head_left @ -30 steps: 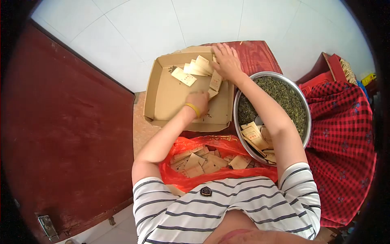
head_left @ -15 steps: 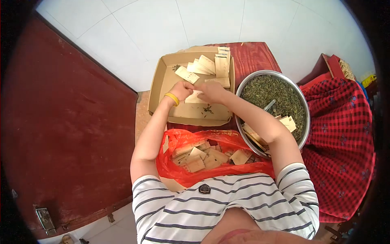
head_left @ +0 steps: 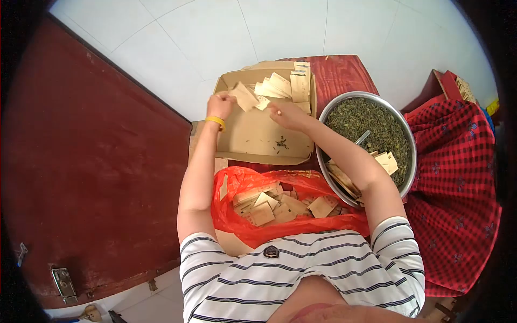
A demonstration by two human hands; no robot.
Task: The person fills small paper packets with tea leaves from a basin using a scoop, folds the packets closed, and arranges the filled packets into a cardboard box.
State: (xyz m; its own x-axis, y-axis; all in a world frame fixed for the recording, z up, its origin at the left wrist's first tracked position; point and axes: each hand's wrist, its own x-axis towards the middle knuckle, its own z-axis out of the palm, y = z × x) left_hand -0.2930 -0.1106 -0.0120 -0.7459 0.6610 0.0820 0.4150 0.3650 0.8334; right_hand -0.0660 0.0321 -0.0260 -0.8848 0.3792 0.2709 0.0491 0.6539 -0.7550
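My left hand (head_left: 221, 105) pinches a small tan paper packet (head_left: 244, 97) by its edge, over the left side of a shallow cardboard box (head_left: 264, 158). Just right of it, my right hand (head_left: 290, 115) is closed with the fingers curled; what they hold, if anything, I cannot make out. Another pale packet (head_left: 262, 103) shows between the hands, partly behind the held one. Fanned paper packets (head_left: 276, 85) lie along the box's far side, with a stack (head_left: 300, 86) in its far right corner. Dark leaf crumbs (head_left: 281, 143) are scattered on the box floor.
At the right, a metal basin (head_left: 413, 141) holds dried green leaves (head_left: 366, 121), a scoop handle (head_left: 363, 137) and several packets (head_left: 385, 161). A red plastic bag (head_left: 226, 215) of packets sits near my body. Red checked cloth (head_left: 447, 188) hangs at right; a dark red door (head_left: 97, 161) stands left.
My hands have moved apart. The left has gone up and left with a packet between its fingers; the right has risen slightly. The view has shifted a little.
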